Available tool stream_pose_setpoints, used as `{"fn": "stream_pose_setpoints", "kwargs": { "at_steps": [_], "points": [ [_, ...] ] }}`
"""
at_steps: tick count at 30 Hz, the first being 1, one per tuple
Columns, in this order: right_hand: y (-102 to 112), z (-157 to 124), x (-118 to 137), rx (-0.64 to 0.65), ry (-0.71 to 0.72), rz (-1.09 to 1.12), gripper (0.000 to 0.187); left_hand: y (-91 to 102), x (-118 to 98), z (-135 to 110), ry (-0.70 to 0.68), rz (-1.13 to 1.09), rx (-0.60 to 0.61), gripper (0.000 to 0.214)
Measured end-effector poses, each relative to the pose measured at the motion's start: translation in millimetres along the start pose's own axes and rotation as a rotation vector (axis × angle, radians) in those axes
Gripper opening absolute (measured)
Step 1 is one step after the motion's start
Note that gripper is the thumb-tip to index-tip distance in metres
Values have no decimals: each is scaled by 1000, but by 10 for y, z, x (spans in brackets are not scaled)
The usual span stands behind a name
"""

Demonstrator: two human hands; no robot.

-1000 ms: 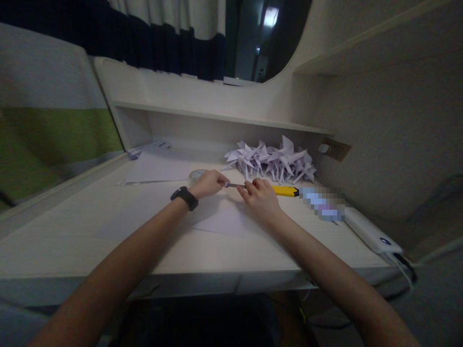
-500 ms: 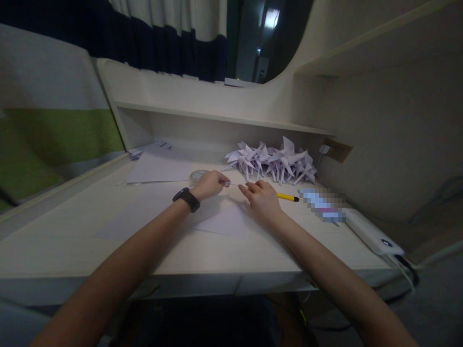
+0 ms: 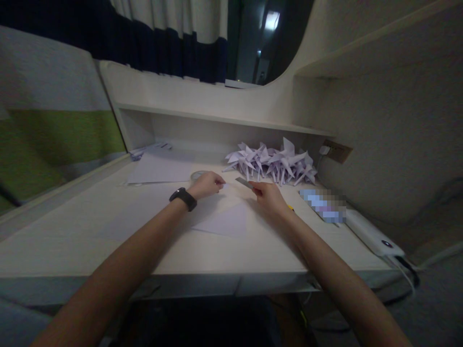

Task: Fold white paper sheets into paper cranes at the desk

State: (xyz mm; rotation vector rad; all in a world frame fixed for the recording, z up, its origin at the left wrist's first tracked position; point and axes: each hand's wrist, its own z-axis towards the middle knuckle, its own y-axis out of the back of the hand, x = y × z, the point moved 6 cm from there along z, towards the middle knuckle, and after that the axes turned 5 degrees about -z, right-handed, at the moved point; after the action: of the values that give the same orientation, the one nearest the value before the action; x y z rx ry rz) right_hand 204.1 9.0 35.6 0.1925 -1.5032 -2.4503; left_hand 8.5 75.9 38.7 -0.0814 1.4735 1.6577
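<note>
My right hand (image 3: 268,193) is closed around a yellow utility knife (image 3: 290,207). Its flat grey blade (image 3: 244,182) points left from my fingers, and my palm covers most of the handle. Closed in a pinch, my left hand (image 3: 210,184), with a dark watch on the wrist, holds a small piece of white paper (image 3: 224,184). A narrow gap separates the blade tip from that paper. Just behind my left hand lies a roll of tape (image 3: 197,175), partly covered. White paper sheets (image 3: 224,221) rest on the desk below both hands.
Several white paper pinwheels (image 3: 271,161) are heaped at the back right. A paper stack (image 3: 161,166) lies back left under the shelf (image 3: 217,117). To the right are a blurred-out phone (image 3: 321,205) and a white power strip (image 3: 372,233) with cables.
The knife's blade has turned so that its flat side shows, and its yellow end has swung down behind my wrist. My right fingers have closed in. My left hand has shifted slightly left.
</note>
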Motion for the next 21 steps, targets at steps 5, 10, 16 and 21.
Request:
{"fn": "stream_pose_setpoints", "kwargs": {
  "at_steps": [5,10,16,21],
  "points": [
    [-156,57,-347,67,-46,-58,29,-52,59,-2,-41,-10,59,16],
    [-273,45,-439,135,-76,-104,25,-97,-19,-43,-88,-6,114,16],
    [-342,27,-447,159,-99,-165,24,-232,-36,-112,-64,80,159,16],
    [-368,33,-497,155,-120,-183,26,-309,18,-91,-126,201,103,16]
  ]
}}
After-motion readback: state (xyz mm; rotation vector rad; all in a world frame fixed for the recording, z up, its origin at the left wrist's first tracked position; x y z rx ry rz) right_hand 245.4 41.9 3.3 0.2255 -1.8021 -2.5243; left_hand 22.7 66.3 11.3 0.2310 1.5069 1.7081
